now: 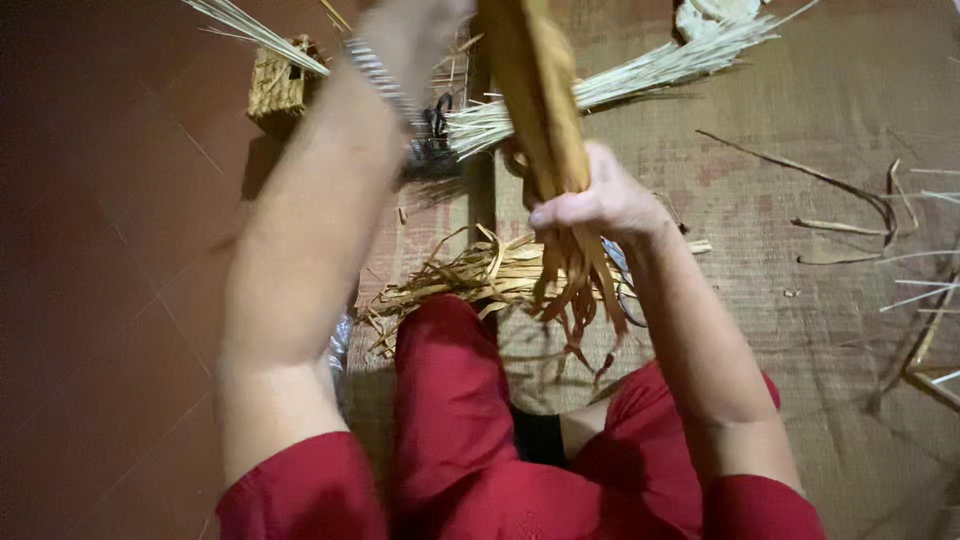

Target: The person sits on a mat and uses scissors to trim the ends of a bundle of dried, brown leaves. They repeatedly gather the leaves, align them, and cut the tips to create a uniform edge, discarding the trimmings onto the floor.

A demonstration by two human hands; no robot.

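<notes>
My right hand point(598, 203) is shut around a thick bundle of tan dried leaf strips point(540, 100), held upright, with frayed ends hanging below my fist. My left hand point(415, 30) is raised at the top of the view, blurred, with metal bangles point(385, 80) on the wrist; it is next to the bundle's upper part and its grip is unclear. A loose heap of the same strips point(455, 285) lies on the floor in front of my knees, which are in red cloth.
A sheaf of pale thin sticks point(640, 75) lies across the top. A small woven box point(275, 90) sits at upper left. Stray strips and sticks point(850, 225) are scattered on the woven mat point(800, 330) at right. Red-brown floor tiles point(100, 250) lie at left.
</notes>
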